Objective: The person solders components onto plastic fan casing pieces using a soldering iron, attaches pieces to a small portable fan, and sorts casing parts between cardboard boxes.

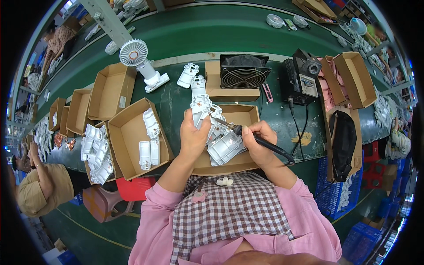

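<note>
My left hand (193, 137) is closed around a white plastic housing (201, 107), held above a cardboard box in front of me. Small metallic and coppery parts show inside the housing. My right hand (261, 145) grips a soldering iron (274, 148) by its black handle. The iron's tip points left at the housing's right side; whether they touch I cannot tell. Below my hands, more white housings (225, 150) lie in the cardboard box (211, 167). Further white housings (189, 74) rest on the green table just beyond.
A black fan (245, 73) stands on a box behind my hands. To its right sits a black soldering station (297, 79), its cable running toward me. A white handheld fan (141, 62) stands back left. Cardboard boxes (115, 145) flank me left; a long black bag (342, 145) lies right.
</note>
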The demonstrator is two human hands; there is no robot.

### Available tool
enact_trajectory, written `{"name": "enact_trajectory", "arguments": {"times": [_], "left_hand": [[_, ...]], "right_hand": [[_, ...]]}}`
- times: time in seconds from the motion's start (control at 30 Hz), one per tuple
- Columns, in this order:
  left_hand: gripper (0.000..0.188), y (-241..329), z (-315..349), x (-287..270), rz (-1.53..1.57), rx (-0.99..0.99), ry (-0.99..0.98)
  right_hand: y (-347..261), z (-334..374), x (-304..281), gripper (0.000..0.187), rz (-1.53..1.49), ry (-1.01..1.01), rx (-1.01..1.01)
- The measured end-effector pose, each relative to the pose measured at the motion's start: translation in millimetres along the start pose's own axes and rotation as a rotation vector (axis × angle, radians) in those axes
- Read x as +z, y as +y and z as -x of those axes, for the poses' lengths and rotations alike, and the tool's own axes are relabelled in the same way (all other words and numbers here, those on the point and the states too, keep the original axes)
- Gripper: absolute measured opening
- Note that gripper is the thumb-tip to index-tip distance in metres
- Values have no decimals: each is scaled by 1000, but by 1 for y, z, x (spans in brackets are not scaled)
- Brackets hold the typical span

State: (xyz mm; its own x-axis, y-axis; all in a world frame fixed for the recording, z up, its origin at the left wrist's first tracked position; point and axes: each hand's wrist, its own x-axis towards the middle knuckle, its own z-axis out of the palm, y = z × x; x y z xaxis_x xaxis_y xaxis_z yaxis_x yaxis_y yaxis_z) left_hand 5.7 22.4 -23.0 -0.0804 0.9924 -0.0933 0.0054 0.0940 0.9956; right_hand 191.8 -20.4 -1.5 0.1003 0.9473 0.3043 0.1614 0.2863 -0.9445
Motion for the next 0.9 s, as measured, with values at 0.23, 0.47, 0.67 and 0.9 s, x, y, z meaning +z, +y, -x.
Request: {"name": "enact_trajectory", "arguments": {"times": [0.23, 0.47, 0.67, 0.9], "left_hand": [[20, 0, -1, 0, -16, 5, 4], [20, 12, 4, 4, -8, -29, -16], [21, 13, 6, 4, 4, 0, -29], [21, 19, 8, 4, -74, 65, -24]], "right_hand": [[1, 0, 0, 15, -1, 10, 1], [0, 1, -1, 16, -106, 43, 69], [-1, 0, 1, 15, -49, 33, 3], [-1, -1, 3, 16, -50, 21, 8]]}}
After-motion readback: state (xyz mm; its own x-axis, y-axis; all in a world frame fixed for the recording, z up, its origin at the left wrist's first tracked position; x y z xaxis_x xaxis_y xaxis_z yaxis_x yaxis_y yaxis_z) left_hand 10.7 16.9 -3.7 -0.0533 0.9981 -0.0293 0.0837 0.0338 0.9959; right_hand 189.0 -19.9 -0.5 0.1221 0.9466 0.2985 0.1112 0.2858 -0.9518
